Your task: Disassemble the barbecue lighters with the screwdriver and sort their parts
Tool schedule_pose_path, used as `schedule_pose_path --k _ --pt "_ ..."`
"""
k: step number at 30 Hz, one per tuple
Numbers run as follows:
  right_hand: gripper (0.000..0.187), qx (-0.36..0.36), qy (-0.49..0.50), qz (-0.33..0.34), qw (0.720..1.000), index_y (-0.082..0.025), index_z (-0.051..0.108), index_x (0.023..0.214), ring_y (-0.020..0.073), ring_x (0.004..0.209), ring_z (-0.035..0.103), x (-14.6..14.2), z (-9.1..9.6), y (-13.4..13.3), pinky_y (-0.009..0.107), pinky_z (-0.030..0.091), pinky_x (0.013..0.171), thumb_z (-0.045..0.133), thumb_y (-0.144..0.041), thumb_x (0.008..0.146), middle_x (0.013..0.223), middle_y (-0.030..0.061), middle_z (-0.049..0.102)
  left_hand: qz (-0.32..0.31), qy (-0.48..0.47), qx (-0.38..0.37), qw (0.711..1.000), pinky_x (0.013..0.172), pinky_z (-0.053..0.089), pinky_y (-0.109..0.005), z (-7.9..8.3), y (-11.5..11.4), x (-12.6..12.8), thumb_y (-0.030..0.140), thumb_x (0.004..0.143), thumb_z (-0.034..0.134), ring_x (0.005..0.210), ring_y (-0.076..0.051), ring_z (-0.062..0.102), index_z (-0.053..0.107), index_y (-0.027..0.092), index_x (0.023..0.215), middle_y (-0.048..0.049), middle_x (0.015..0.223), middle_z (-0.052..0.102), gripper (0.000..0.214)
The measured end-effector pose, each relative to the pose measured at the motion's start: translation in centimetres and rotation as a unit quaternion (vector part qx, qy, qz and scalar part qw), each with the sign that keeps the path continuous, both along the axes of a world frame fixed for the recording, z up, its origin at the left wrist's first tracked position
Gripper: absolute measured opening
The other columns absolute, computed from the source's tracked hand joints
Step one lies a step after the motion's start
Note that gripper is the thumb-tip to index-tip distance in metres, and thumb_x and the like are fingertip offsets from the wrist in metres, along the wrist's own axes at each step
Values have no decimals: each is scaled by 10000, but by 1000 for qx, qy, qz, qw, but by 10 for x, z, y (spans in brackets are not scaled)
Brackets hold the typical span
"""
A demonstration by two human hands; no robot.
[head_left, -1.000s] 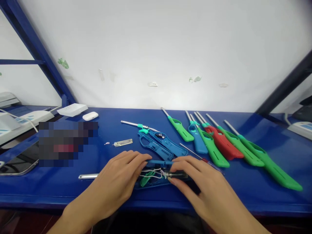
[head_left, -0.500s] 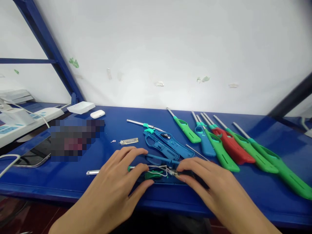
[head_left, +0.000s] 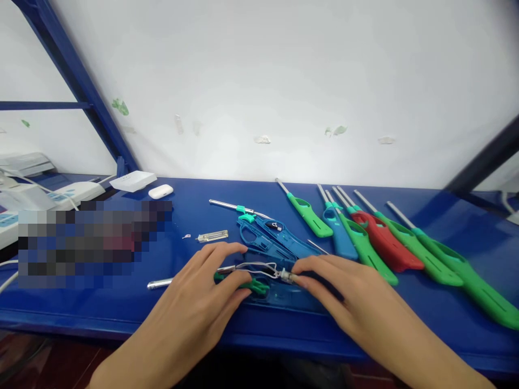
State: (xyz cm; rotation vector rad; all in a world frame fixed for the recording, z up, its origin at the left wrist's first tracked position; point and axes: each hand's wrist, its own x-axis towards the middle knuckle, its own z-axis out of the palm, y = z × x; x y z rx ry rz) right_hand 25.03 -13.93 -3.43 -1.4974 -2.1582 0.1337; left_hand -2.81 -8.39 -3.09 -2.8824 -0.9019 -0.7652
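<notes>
An opened blue lighter shell [head_left: 284, 294] lies at the near edge of the blue table [head_left: 405, 302]. Inside it show a green trigger piece [head_left: 255, 284], white wires [head_left: 255, 266] and a small metal part [head_left: 287, 276]. A metal tube [head_left: 160, 283] sticks out to the left. My left hand [head_left: 203, 302] pinches the green trigger end, thumb and fingers closed on it. My right hand [head_left: 344, 292] pinches the metal part at the shell's right end. Just behind lie two more blue shell halves [head_left: 267, 240].
A row of long lighters lies to the right: green [head_left: 310, 216], blue [head_left: 340, 235], red [head_left: 383, 243] and more green ones [head_left: 458, 270]. A loose metal tube with a teal collar [head_left: 235, 207], a small clear part [head_left: 213, 236], a white earbud case [head_left: 161, 191] and a white box [head_left: 133, 181] lie behind.
The view has shifted a little. My left fingers have slid further onto the green trigger, and the wires now arch above the shell. Both hands stay on the open lighter.
</notes>
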Motion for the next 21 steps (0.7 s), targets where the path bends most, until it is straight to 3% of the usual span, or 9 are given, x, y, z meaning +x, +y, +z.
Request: schedule_pose_path --k 7,11,15,18,21 --pt "213 12 8 -49 999 -350 692 1133 218 968 760 -8 -1 2 379 590 834 531 -480 1080 1115 -31 777 -15 -7 21 1000 1115 456 -465 -3 3 0 136 1081 558 1336 -265 488 663 233 1178 -84 1398 545 173" --pt "188 5 11 -60 998 -363 692 1114 212 934 749 -10 -4 3 376 569 812 555 -484 1068 1069 -44 769 -9 -63 26 998 1110 450 -414 2 7 -2 122 1061 599 1285 -228 546 640 238 1187 -58 1349 590 176" --pt "209 -1 31 -72 997 -347 697 1080 198 882 745 -10 -7 4 358 556 785 530 -473 1078 1049 -34 762 52 -107 82 989 993 519 -367 11 20 -13 155 1054 612 1140 -211 642 659 237 1131 -44 1235 664 122" --pt "191 6 47 -79 996 -350 700 1066 189 859 735 -10 -10 3 348 542 762 548 -465 1071 1035 -35 760 126 -97 120 980 986 525 -429 11 37 -28 234 1069 581 1068 -253 662 693 223 1062 -65 1167 707 113" --pt "143 20 73 -89 993 -365 701 1050 170 833 719 -11 -11 0 322 527 734 589 -454 1055 1008 -52 754 164 -49 102 980 983 517 -500 5 56 -44 308 1075 545 1073 -312 653 727 200 1024 -96 1147 726 218"
